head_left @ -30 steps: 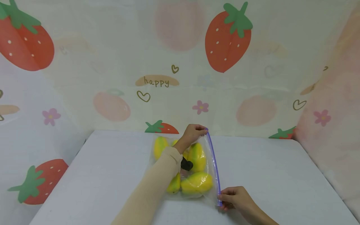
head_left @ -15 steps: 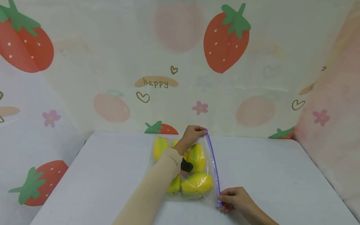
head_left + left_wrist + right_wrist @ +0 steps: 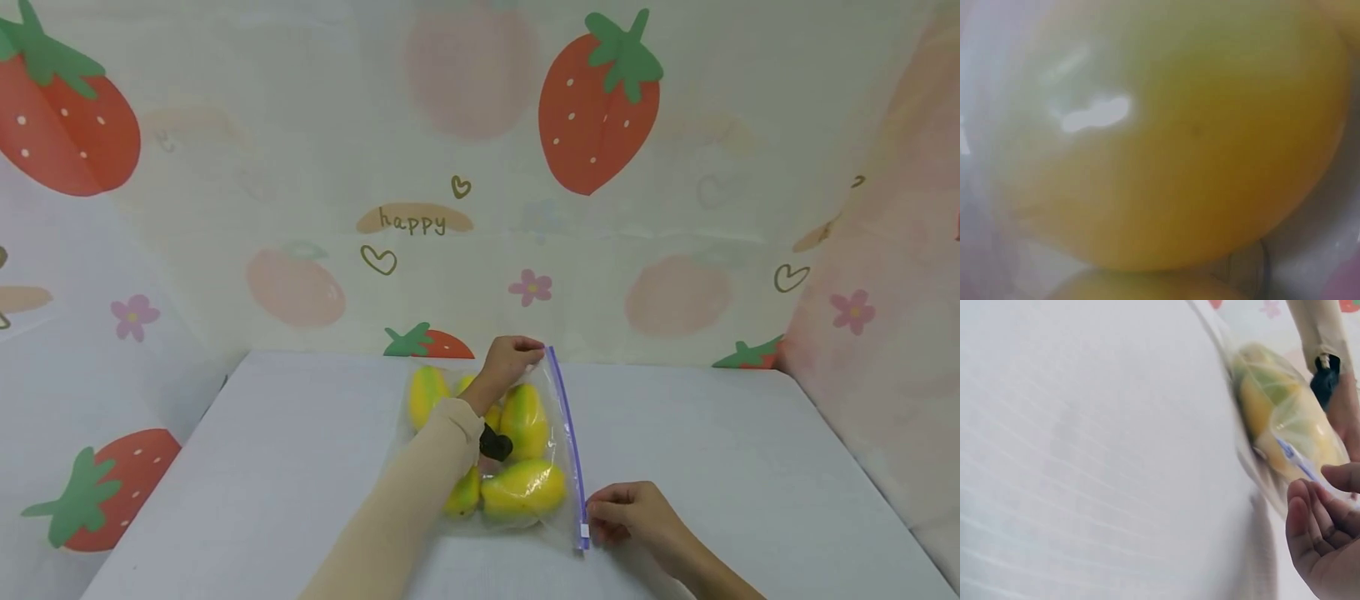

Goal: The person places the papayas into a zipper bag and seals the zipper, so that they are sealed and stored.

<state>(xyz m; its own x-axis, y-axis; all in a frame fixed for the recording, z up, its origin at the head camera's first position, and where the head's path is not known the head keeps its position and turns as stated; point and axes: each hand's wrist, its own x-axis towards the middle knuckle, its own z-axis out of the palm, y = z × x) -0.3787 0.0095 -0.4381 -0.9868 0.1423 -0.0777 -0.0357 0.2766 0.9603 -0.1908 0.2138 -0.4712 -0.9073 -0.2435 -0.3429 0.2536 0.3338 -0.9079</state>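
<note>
A clear zip bag with several yellow-green mangoes lies flat at the middle of the white table. Its purple zip strip runs along the right side, a white slider at the near end. Reaching across the bag, my left hand pinches the far right corner beside the strip. Beside the strip's near end is my right hand, fingers loosely bent. The right wrist view shows a gap between its thumb and fingertips. A mango under shiny plastic fills the left wrist view.
Bare white table extends on both sides of the bag. A curtain printed with strawberries, hearts and flowers stands behind and at the sides. A black device is on my left wrist, over the bag.
My right hand has shifted away from the near end of the strip, uncovering the white slider. My left fingertips have slid slightly left off the strip. The bag and mangoes stay put.
</note>
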